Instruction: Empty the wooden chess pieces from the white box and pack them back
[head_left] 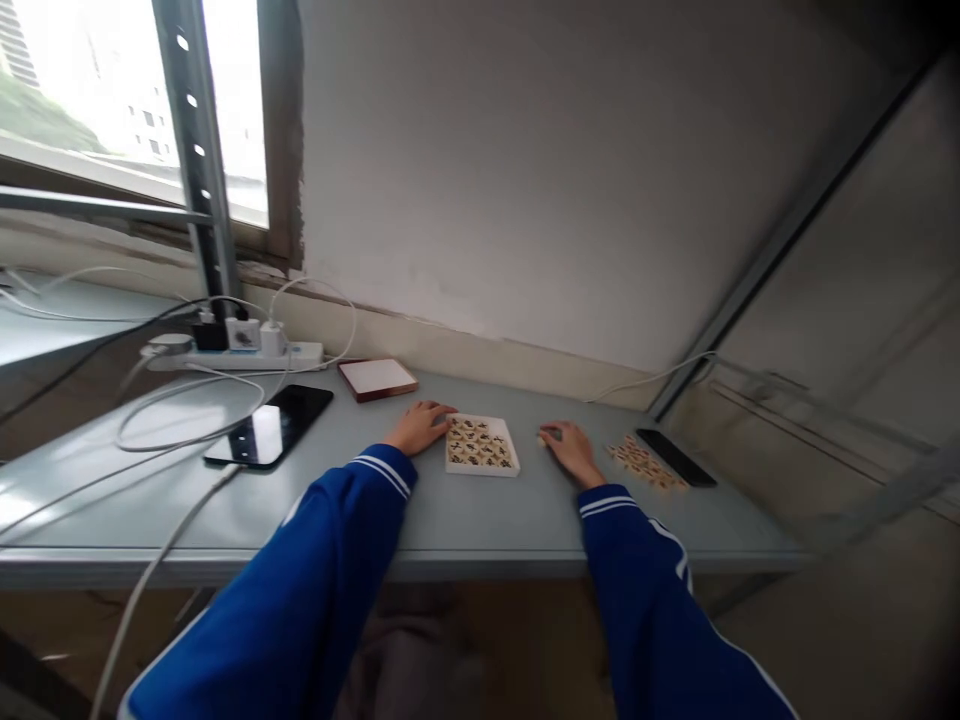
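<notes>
A shallow white box (517, 466) sits on the desk in front of me, filled with rows of round wooden xiangqi pieces (478, 443) bearing dark characters. My left hand (420, 427) lies at its upper left corner, fingers stretched out and fingertips touching the rim. To the right of the box, my right hand (571, 450) has its fingers closed in a pinch. A small pale xiangqi piece (541, 441) shows at those fingertips, low over the desk; its face is not readable. Farther right lies a loose heap of xiangqi pieces (646, 462), some with reddish marks.
A box lid (377, 379) with a reddish rim rests behind the left hand. At left are a tablet (270, 428) on a cable and a white power strip (300, 355) with plugs. A dark phone (675, 457) borders the heap. The wall closes off the back.
</notes>
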